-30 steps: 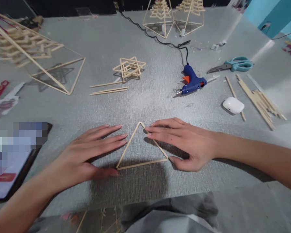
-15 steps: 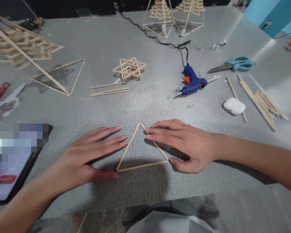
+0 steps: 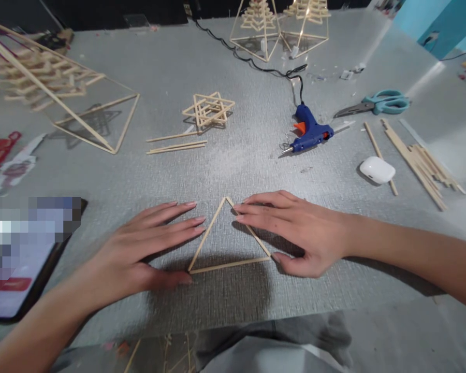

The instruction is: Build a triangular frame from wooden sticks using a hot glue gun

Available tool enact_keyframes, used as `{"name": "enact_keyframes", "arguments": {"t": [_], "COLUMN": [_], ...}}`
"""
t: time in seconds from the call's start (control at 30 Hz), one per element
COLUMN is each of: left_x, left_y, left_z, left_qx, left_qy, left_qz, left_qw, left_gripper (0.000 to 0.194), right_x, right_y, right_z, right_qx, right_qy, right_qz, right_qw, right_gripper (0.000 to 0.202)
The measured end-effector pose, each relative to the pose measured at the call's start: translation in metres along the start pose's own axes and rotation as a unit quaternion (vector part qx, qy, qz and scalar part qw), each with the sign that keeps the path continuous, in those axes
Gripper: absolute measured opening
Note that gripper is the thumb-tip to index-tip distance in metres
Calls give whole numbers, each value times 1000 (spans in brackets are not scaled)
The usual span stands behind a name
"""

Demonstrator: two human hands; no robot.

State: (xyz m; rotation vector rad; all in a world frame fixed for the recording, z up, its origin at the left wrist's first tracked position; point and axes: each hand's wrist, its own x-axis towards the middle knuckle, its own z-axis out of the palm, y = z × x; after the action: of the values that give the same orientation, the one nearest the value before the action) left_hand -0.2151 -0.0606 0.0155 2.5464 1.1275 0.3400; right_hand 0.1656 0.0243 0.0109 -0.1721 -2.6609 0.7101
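Three thin wooden sticks form a triangle [image 3: 230,266] lying flat on the grey table [image 3: 233,303], its apex pointing away from me. Around its left side rests my left hand [image 3: 140,246], fingers spread, with the thumb by the lower left corner and fingertips near the left stick. My right hand [image 3: 299,230] lies with fingers stretched over the right stick, its thumb touching near the lower right corner. Neither hand grips anything. Beyond the triangle are a star-shaped stick frame [image 3: 209,110] and a few loose sticks [image 3: 176,148].
A blue glue gun [image 3: 310,129], teal scissors [image 3: 390,102], a white case [image 3: 377,170] and a pile of sticks [image 3: 423,163] lie at the right. A phone [image 3: 19,259] is at the left edge. Stick pyramids [image 3: 128,122] stand at the left and back.
The whole view has shifted very slightly. Both hands and the triangle keep the same positions relative to each other.
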Motion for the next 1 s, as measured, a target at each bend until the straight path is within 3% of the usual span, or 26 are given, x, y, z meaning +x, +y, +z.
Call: {"name": "enact_keyframes", "arguments": {"t": [0.3, 0.57, 1.0], "left_x": [2, 2, 1], "left_y": [2, -2, -1], "left_z": [-2, 6, 7], "left_qx": [15, 9, 15], "left_qy": [-15, 29, 14], "left_qz": [4, 39, 12], "left_qw": [1000, 999, 1000], "left_gripper": [76, 83, 74], "right_x": [-1, -3, -2], "right_y": [0, 0, -2], "right_z": [1, 1, -1], "right_qx": [8, 10, 3], "right_qy": [6, -8, -13], "right_qz": [-2, 7, 11], "right_qw": [1000, 1000, 1000], "right_gripper": [84, 93, 92]}}
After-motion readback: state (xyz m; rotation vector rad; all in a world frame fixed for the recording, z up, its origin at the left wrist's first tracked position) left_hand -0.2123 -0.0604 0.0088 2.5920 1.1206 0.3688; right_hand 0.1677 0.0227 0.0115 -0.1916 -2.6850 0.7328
